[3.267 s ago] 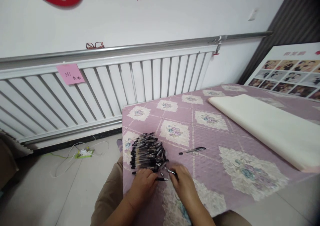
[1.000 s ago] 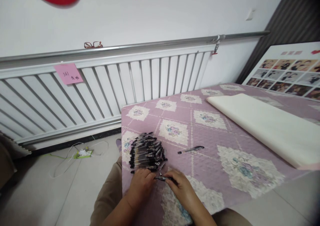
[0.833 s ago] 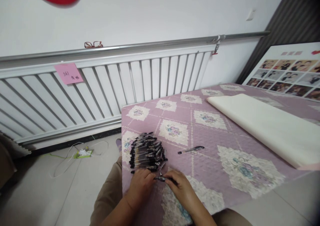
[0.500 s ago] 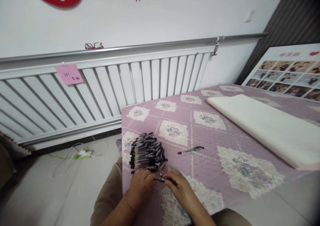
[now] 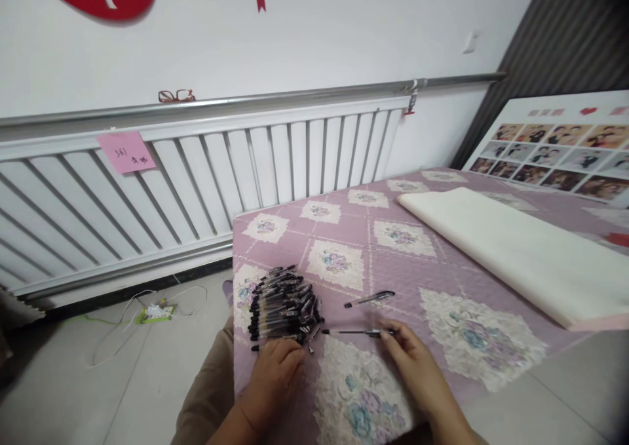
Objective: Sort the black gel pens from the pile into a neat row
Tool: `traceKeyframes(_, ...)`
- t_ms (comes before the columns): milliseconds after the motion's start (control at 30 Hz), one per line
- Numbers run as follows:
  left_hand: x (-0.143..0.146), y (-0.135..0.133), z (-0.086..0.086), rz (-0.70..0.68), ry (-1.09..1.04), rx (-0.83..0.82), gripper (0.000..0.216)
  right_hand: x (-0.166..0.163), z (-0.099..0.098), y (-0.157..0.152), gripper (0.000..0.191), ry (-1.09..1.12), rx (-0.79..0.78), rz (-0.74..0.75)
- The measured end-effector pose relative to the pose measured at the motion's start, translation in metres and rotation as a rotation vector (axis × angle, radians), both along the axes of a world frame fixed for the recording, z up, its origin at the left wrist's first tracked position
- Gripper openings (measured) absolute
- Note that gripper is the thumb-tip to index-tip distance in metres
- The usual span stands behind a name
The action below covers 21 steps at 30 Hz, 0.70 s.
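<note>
My right hand pinches a black pen by one end, just over the tablecloth. The pen points left toward a heap of black pens with clear barrels. At the near edge of that heap rests my left hand, fingers curled together and their tips hidden. Whatever those fingers hold cannot be made out. Another pen lies by itself on the cloth, a little beyond the one in my right hand.
A purple cloth with floral patches covers the table. A folded cream sheet lies on the right, before a photo board. A white radiator stands along the wall. On the floor at left is a power strip with cables.
My hands were close together around a pen. My right hand has moved right with a pen in its fingers; my left hand stays by the heap. The view has shifted slightly.
</note>
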<state>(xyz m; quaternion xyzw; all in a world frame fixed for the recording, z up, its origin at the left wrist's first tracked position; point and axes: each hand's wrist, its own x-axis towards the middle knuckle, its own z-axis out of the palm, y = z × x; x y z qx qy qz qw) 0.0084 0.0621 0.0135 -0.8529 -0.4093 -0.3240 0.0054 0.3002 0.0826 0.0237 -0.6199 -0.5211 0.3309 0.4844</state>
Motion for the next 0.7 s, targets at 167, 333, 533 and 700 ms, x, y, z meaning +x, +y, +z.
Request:
traceKeyframes(167, 0.002, 0.000, 0.000, -0.010, -0.004, -0.014, 0.020, 0.029, 0.002, 0.011, 0.041, 0.094, -0.066, -0.142)
traceKeyframes(333, 0.002, 0.001, -0.003, -0.001, 0.022, -0.049, 0.021, 0.034, -0.004, 0.030, 0.042, 0.067, -0.067, -0.242)
traceKeyframes(533, 0.002, 0.001, -0.004, -0.005, 0.030, -0.113, 0.018, 0.045, -0.016, 0.046, 0.056, -0.301, -0.122, -0.352)
traceKeyframes(700, 0.002, 0.002, -0.004, -0.013, 0.013, -0.067, 0.019, 0.032, -0.015, 0.038, 0.054, -0.677, -0.024, -0.377)
